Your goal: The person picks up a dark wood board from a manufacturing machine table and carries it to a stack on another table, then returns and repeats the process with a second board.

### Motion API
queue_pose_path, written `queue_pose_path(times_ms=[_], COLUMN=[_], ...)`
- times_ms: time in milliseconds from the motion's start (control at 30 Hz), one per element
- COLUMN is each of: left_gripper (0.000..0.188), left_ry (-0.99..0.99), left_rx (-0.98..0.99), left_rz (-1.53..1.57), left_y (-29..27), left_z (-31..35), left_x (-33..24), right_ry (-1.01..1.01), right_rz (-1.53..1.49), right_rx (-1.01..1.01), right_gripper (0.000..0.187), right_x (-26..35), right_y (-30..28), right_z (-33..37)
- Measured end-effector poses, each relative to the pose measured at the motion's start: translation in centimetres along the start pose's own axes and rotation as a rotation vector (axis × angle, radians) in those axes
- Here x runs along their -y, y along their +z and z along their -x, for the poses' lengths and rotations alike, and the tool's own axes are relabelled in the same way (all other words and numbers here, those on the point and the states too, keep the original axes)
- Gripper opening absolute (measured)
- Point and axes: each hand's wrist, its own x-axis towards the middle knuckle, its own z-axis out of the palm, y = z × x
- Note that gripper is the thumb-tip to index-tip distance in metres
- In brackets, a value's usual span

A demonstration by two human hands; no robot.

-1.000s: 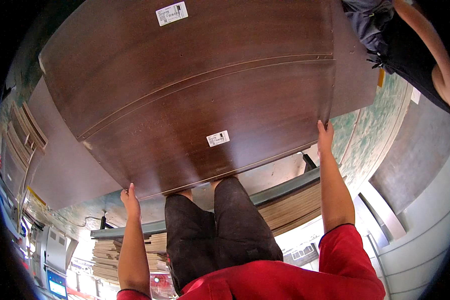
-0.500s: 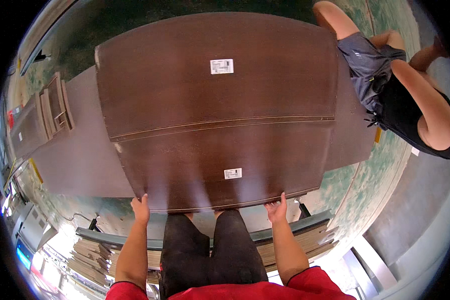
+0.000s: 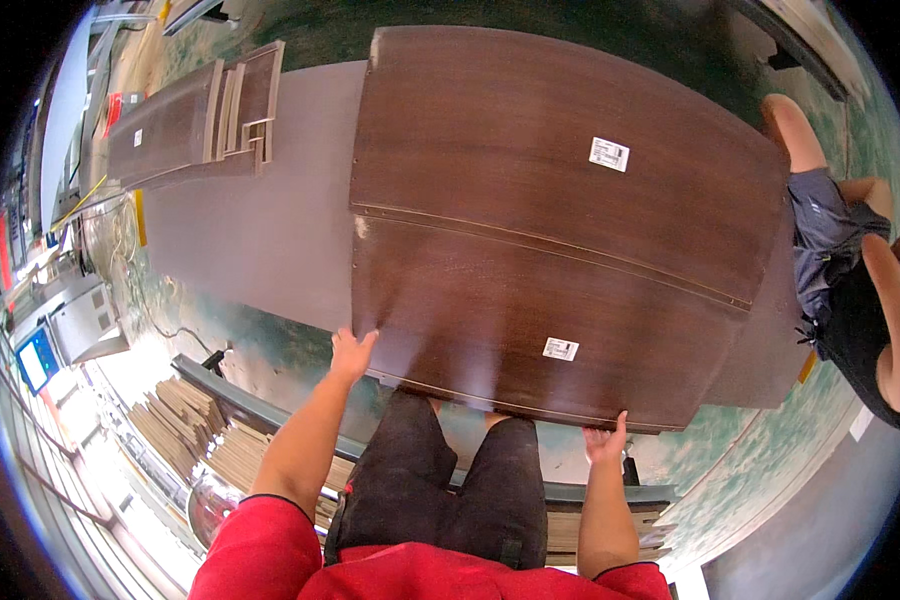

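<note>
Two dark brown panels lie edge to edge, a far panel (image 3: pixel 530 110) and a near panel (image 3: pixel 490 290). The far one has a white label (image 3: pixel 609 154), and the near one has a similar sticker (image 3: pixel 561 348). My left hand (image 3: pixel 350 357) is at the near panel's left front corner, its thumb along the edge. Farther right on the front edge, my right hand (image 3: pixel 604 442) grips the same panel, thumb on top and fingers partly hidden below the rim. Underneath the panels, a wide grey-brown board (image 3: pixel 260 220) sticks out on both sides.
Narrow brown boards (image 3: pixel 195 115) are stacked on the wide board's left end. Another person (image 3: pixel 850 250) stands at the right end. A dark metal rail (image 3: pixel 260 405) and piled strips (image 3: pixel 240 460) are close to my legs. A blue-lit screen (image 3: pixel 37 360) is at the left.
My view has turned left, so the panels sit farther right and tilted in the picture. Both hands remain at the near panel's edge. More of the stacked boards shows.
</note>
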Motion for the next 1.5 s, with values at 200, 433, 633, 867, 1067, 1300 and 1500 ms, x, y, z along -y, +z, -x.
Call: queue_pose_path(times_ms=[200,433,633,867,1067,1300,1500], left_gripper=[0.068,0.057,0.052,0.052,0.062,0.069,0.066], left_ry=[0.264,0.418,0.46,0.449,0.406,0.373,0.536], left_rx=[-0.212,-0.201,-0.216,-0.164,-0.046,-0.03,-0.079], left_rz=[0.318,0.135,0.211,0.311,0.423,0.386,0.287], left_y=[-7.6,-10.8,-8.5,-8.8,-8.9,-10.8,-9.4], left_z=[-10.0,-16.5,-17.5,-14.8,-15.1,-13.4,-14.5], left_x=[-9.3,-18.5,-17.0,-16.6,-16.7,-18.5,-18.5], right_ry=[-0.007,-0.057,-0.086,-0.078,-0.057,-0.106,-0.066], right_rz=[0.129,0.072,0.061,0.023,-0.023,0.017,0.018], right_rx=[0.016,0.001,0.048,-0.001,0.015,0.008,0.005], right_gripper=[0.083,0.084,0.081,0.08,0.08,0.081,0.084], right_x=[0.6,0.4,-0.4,-0.2,-0.5,-2.3,-1.6], right_y=[-0.3,-0.2,2.0,1.4,0.7,2.5,1.9], right_z=[0.2,-0.4,1.8,0.8,0.6,0.5,1.0])
